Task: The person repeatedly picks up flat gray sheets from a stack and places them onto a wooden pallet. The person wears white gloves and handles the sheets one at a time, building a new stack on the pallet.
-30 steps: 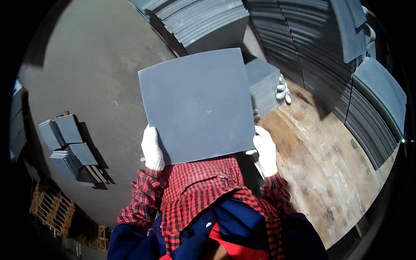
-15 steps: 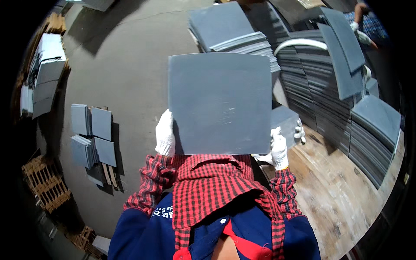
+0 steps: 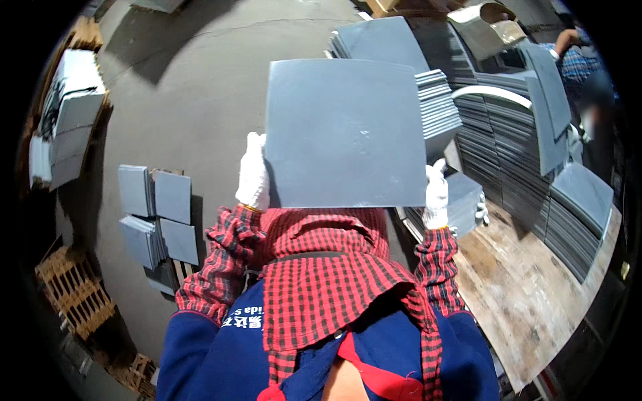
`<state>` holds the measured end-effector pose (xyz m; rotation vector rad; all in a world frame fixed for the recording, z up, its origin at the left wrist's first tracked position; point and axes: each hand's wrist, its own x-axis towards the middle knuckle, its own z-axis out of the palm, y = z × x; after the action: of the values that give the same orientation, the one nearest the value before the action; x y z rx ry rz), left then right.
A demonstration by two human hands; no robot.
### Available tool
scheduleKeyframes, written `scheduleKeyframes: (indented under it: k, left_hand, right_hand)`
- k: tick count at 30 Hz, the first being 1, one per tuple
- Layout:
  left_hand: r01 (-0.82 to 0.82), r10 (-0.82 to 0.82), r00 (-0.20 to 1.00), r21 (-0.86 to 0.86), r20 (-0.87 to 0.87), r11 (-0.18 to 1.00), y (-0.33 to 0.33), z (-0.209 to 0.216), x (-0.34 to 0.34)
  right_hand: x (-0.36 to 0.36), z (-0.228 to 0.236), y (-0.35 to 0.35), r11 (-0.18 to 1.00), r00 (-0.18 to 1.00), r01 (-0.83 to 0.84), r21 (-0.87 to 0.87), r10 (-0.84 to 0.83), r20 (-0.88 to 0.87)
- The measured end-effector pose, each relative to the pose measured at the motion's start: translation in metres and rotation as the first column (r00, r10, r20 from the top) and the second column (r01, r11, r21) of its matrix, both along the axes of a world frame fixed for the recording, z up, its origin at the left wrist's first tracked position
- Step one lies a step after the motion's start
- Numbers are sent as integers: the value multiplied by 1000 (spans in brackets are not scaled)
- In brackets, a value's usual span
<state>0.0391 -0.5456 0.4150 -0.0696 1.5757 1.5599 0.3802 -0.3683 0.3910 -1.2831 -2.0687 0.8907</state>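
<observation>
A large square grey tile (image 3: pixel 346 134) is held up in front of my body, its broad face toward me, with a few pale scuffs right of its middle. My left hand (image 3: pixel 253 175), in a white knitted glove, grips its left edge; most of those fingers pass behind it. At the lower right edge my right hand (image 3: pixel 437 192), gloved alike, holds the tile with its fingers bent around the side. Just beyond that hand lies a smaller stack of grey tiles (image 3: pixel 463 199), and another white glove shape shows at its right side.
Wooden table (image 3: pixel 528 281) at right carries tall tile stacks (image 3: pixel 498 134). Another tile pile (image 3: pixel 384 43) stands behind the held tile. Smaller tile stacks (image 3: pixel 175 197) sit on the floor at left, near a wooden pallet (image 3: pixel 77 291). A person in a checked shirt (image 3: pixel 580 67) is at far right.
The held tile has moved farther from my body and slightly right, both hands going with it. The surrounding stacks have shifted a little rightward in view.
</observation>
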Motion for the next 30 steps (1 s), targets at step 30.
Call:
scheduleKeyframes:
  k: [30]
  left_hand:
    - [52,-48,998,107,-41,993,220,15,-273]
  right_hand:
    - [-248,65,224,963,921,-251,-93,267,282]
